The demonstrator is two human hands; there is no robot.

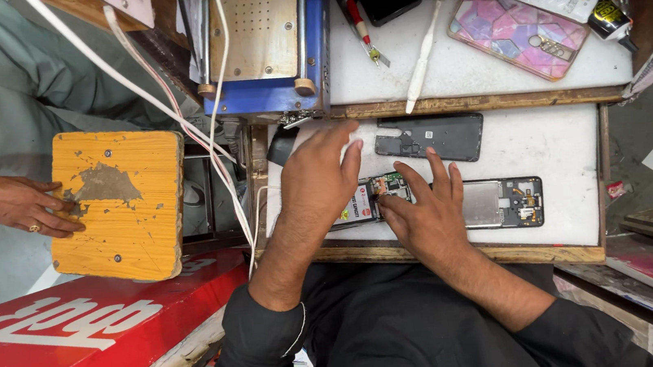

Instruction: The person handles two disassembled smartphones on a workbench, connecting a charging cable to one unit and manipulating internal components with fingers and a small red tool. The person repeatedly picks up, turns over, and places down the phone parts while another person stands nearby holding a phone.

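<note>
So both hands are down on the opened phone (460,205), which lies flat on the white worktop (551,141), near its front wooden edge. The left hand (318,180) sits over the phone's left end with its fingers (344,136) spread fairly wide and flat, not gripping anything, just pressing or steadying. The right hand (429,217) is just right of it, fingers (416,180) stretched out and close together, tips touching the green circuit board part of the phone; it isn't holding a tool as far as I can see. The phone's metal shield and camera end stick out to the right of that hand.

Just behind the phone lies a dark back cover (432,139), apart from it. Further back from the phone, on the raised shelf, there's a white plastic pry stick (422,54), a small red-handled tool (359,24) and a pink patterned phone case (518,34). Back-left of the phone stands a blue-framed heating plate machine (265,43).

Well left of the phone, another person's hand (18,206) rests on an orange wooden board (120,203).
</note>
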